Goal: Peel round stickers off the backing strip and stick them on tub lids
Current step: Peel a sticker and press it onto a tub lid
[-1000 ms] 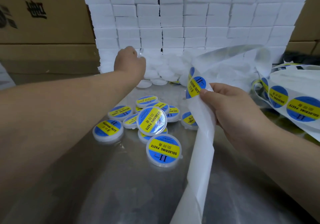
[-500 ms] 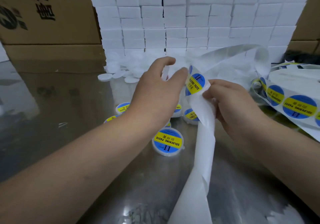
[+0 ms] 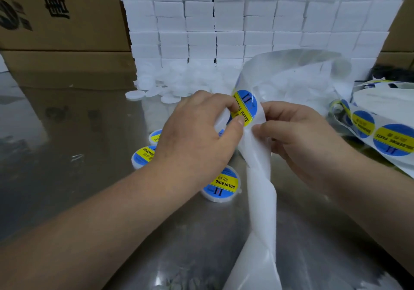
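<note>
While the right hand [image 3: 298, 141] gripped the strip [image 3: 259, 177] just below the sticker [image 3: 245, 107], its fingers [image 3: 282, 109] curled round it, the left hand [image 3: 197, 137] pinched the sticker's left edge between thumb and forefinger. The sticker sat at the strip's bend, between both sets of fingertips. Labelled tubs [image 3: 221, 185] lay on the worktop [image 3: 89, 155] under and beside the left hand. Plain lids [image 3: 170, 83] were piled behind, and a roll [image 3: 392, 139] of more stickers lay at right.
</note>
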A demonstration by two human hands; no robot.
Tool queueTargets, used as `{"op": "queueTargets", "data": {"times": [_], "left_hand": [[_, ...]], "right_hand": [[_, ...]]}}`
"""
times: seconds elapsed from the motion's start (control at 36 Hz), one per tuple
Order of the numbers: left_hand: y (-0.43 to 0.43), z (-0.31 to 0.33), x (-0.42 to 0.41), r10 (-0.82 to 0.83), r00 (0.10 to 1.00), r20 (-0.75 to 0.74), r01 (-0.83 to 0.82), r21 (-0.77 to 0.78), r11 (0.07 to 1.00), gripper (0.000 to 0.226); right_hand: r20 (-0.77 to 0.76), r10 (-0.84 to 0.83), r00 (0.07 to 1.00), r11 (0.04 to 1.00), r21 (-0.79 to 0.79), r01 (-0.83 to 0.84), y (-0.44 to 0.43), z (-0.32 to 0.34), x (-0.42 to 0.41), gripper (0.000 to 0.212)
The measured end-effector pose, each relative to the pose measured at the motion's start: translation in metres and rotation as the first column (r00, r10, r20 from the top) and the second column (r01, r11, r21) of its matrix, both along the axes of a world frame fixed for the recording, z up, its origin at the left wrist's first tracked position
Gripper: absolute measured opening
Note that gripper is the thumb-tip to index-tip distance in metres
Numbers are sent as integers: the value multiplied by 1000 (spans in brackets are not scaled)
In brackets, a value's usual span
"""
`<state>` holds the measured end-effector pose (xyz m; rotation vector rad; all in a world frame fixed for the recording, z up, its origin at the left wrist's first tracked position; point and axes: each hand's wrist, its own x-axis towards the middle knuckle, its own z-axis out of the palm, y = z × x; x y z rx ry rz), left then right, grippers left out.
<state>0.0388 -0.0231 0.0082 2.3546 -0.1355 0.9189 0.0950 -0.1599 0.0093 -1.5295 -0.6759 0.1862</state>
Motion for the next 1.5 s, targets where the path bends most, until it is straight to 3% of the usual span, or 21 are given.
{"op": "queueTargets", "data": {"times": [0.11, 0.44, 0.58, 0.75, 0.86, 0.97, 1.14, 1.31, 1.39, 1.5], "left_hand": [[0, -2, 0, -4, 1000, -22, 3, -16, 1000, 21], [1, -6, 3, -13, 1000, -25, 13, 22, 1000, 32], [5, -3, 5, -1, 999, -48, -7, -173, 985, 7], [21, 3, 14, 161, 986, 35, -129, -447, 885, 10], [28, 7, 16, 214, 974, 78, -146, -504, 851, 19], [21, 3, 13, 173, 983, 54, -133, -430, 893, 7], [15, -1, 9, 164, 982, 92, -136, -254, 957, 13], [16, -3, 9, 167, 979, 113, -146, -176, 973, 24], [16, -1, 9, 166, 980, 112, -145, -176, 974, 29], [15, -1, 7, 143, 984, 105, -126, -157, 980, 34]], "right_hand": [[31, -1, 1000, 1000, -24, 2, 1, -1, -3, 21], [134, -26, 991, 998, -46, 33, 1, 0, -5, 30], [195, -79, 978, 989, -108, 101, -1, 0, -2, 28], [193, -183, 964, 977, -73, 200, 0, 0, 2, 38], [267, -331, 905, 939, -6, 345, -2, 1, 2, 52], [396, -408, 823, 900, 21, 436, -6, 2, 0, 59], [234, -337, 912, 938, -3, 348, 0, 2, -8, 46], [36, -179, 983, 979, 103, 174, -1, 5, -6, 25], [-11, -188, 982, 977, 97, 188, -4, 5, 2, 35], [32, -256, 966, 965, 73, 253, -4, 5, 4, 27]]}}
